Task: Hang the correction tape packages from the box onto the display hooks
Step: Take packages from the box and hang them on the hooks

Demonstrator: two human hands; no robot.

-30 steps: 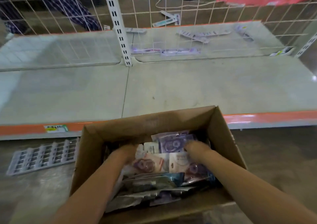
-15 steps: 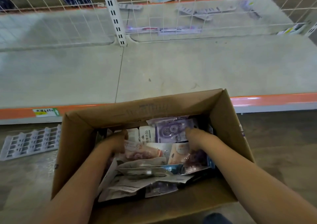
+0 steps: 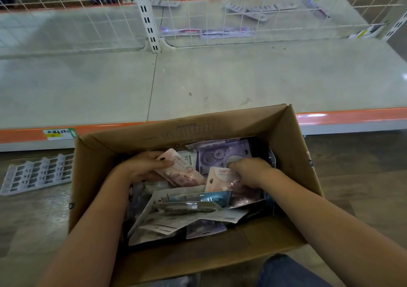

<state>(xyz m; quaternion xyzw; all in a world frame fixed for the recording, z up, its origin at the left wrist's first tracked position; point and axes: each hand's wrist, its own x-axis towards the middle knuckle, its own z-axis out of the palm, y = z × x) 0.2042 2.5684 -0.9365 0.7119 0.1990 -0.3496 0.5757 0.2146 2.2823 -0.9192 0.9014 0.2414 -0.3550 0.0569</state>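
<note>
Head view: open brown cardboard box (image 3: 293,146) on the floor at 6 o'clock, both forearms reaching in. Loose heap of flat carded correction tape packages (image 3: 193,212) fills it, grey and blue cards nearest, pink and purple ones further in. Left hand (image 3: 146,165) grips a pink-carded blister package (image 3: 182,172), thumb on top and fingers curled under, card tilted up out of the heap. Right hand (image 3: 251,170) is fingers-down on a second pink card (image 3: 220,176) just below the purple package (image 3: 224,154); can't tell if it pinches or only presses.

Step, as I read it: gather packages. Best to lift one card per hand, hang-hole end up, and shake off neighbours so blisters don't snag.

Grey shelf deck (image 3: 88,88) at 12 o'clock; white wire grid back panel (image 3: 193,18) beyond it. No hooks visible.
</note>
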